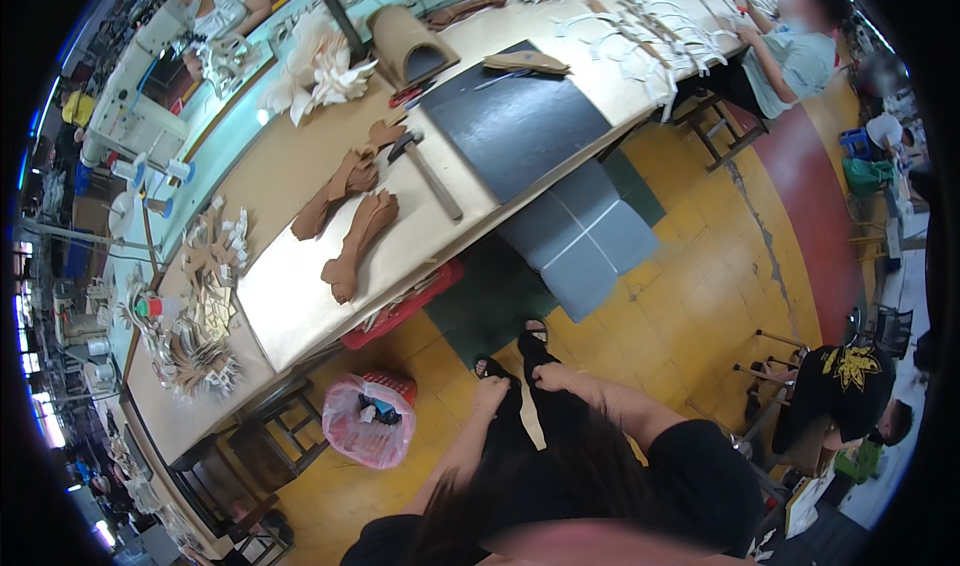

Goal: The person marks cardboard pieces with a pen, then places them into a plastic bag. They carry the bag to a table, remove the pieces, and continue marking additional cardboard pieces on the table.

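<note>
Evidently, left hand (489, 394) at six o'clock, right hand (554, 376) at five pinch black trousers (570, 436); we advise light, even tension.

Pale worktable (425, 246) — hammer (436, 182), black mat (515, 131), brown stacked pieces (362, 246)

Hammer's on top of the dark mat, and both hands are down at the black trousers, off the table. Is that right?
Not quite: the head view shows the hammer beside the dark mat, not on it. The left hand and right hand are at the black trousers, off the table.
</note>
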Available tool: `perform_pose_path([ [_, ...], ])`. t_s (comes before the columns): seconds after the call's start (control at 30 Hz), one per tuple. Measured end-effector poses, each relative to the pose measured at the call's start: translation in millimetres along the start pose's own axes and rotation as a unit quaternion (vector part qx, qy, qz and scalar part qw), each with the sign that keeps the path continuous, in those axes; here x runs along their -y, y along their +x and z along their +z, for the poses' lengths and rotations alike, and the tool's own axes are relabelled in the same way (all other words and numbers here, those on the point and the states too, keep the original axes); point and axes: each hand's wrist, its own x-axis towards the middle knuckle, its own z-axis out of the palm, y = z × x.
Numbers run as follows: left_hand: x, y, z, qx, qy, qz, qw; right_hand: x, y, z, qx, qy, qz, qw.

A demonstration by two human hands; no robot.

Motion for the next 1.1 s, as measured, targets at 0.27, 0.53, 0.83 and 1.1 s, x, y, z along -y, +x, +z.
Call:
perform_pose_path([
  [0.27,-259,58,-45,0.047,-0.179,0.180,0.966,-109,-152,31,-0.254,0.465,0.165,0.832],
  [0.53,-519,185,-123,0.006,-0.475,0.150,0.867,-330,-261,32,-0.201,0.307,0.276,0.888],
  [0.83,-578,296,-140,-0.106,-0.639,0.019,0.761,-414,-311,-77,-0.344,0.570,0.280,0.691],
  [1.1,-605,346,-149,-0.253,-0.636,-0.045,0.728,-357,-303,-104,-0.185,0.555,0.266,0.766],
])
